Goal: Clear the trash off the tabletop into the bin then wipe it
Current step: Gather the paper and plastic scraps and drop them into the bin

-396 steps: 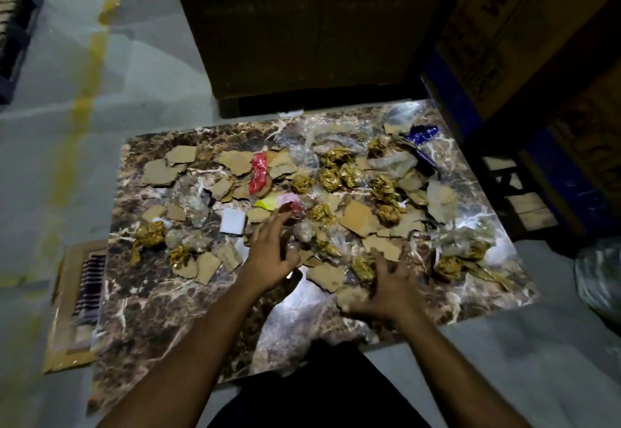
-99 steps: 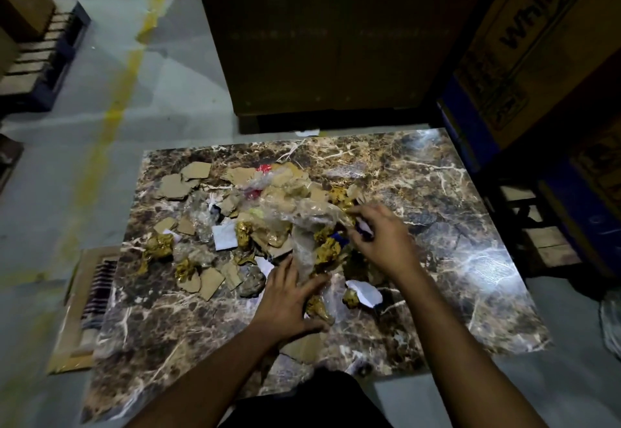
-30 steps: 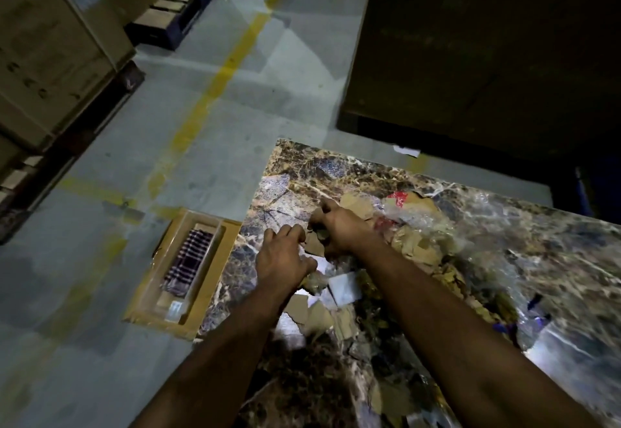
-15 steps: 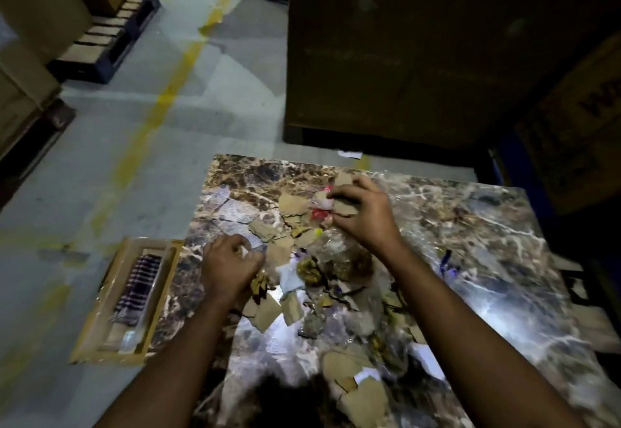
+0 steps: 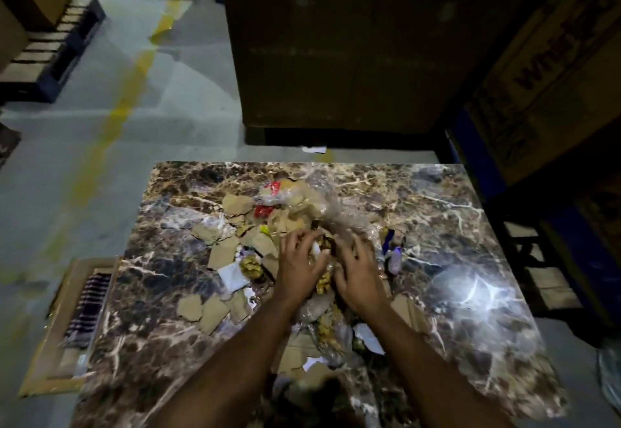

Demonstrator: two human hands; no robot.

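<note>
At the centre of the brown marble-pattern tabletop (image 5: 437, 226) your left hand (image 5: 299, 268) and right hand (image 5: 358, 274) are side by side, nearly touching, fingers curled down over the heap of mixed trash (image 5: 302, 226); they look to be cupping a bunch of crinkled clear plastic film (image 5: 327, 207) and gold foil wrappers (image 5: 324, 281), though I can't tell whether either hand has a real pinch on anything. Judging by looks, the load is near weightless, soft and springy: film and foil will compress, then puff back and slip out between your fingers, so squeeze from both sides and scoop from underneath, not from the top. Just left of your left hand, flat torn brown cardboard scraps (image 5: 218, 254) lie hard against the stone; they're stiffer but thin, so slide them to an edge or onto each other before lifting. A white paper square (image 5: 232, 274) sits among them, a red wrapper (image 5: 265, 207) at the far side of the heap, a small blue-and-white packet (image 5: 391, 249) just right of your right hand. More scraps trail toward the near edge between your forearms. No bin is clearly visible; a shallow open cardboard box (image 5: 50, 343) holding a striped cloth (image 5: 90, 296) sits on the floor beside the table's left edge. That cloth is likely the wipe. Wiping not started.
</note>
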